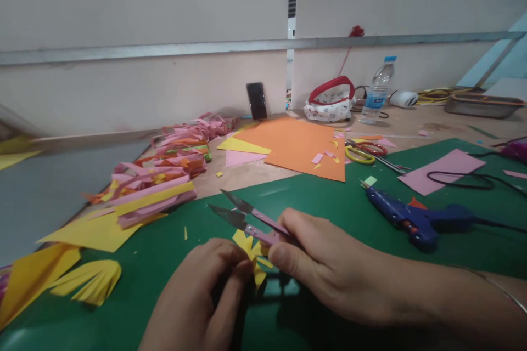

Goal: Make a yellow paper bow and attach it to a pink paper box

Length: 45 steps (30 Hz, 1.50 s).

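Observation:
My right hand [325,263] is closed around a pair of pink-handled thread snips [263,225], its two dark blades apart and pointing up and left. Just under the snips, my left hand [209,290] pinches a small yellow paper piece [258,269] cut into petal-like strips. Part of that piece is hidden by my fingers. To the left on the green mat [164,307] lies another yellow cut-paper piece [93,282] with fringed strips. A blue hot glue gun [415,219] rests on the mat to the right of my hands.
Pink, orange and yellow paper pieces [160,197] are heaped at the left edge. Behind the mat lie an orange sheet [296,142] and yellow-and-red-handled scissors [362,153]. A phone [256,100], a pouch [329,107] and a water bottle [375,97] stand near the wall. Black cord crosses a pink sheet [440,171].

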Each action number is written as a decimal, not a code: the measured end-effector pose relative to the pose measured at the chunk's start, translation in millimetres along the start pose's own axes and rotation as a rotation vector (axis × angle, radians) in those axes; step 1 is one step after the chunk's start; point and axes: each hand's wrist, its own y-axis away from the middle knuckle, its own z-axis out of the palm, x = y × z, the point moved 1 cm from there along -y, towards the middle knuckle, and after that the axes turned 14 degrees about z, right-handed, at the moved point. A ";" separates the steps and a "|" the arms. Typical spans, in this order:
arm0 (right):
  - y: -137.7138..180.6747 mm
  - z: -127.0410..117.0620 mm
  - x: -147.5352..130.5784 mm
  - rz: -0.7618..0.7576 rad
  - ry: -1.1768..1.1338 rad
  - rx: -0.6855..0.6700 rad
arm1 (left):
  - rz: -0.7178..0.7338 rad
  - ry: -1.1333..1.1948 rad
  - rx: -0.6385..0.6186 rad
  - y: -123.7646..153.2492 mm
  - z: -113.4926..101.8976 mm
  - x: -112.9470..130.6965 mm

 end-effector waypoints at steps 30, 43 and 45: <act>6.7 -0.4 6.3 0.005 -0.148 -0.028 | -0.176 -0.200 -0.042 -11.0 -0.4 8.8; 2.7 -20.4 22.1 0.040 0.140 0.157 | -0.226 -0.230 -0.086 -13.9 1.4 11.1; 2.0 -19.4 21.9 0.039 0.157 0.144 | -0.236 -0.235 -0.098 -14.0 1.4 10.7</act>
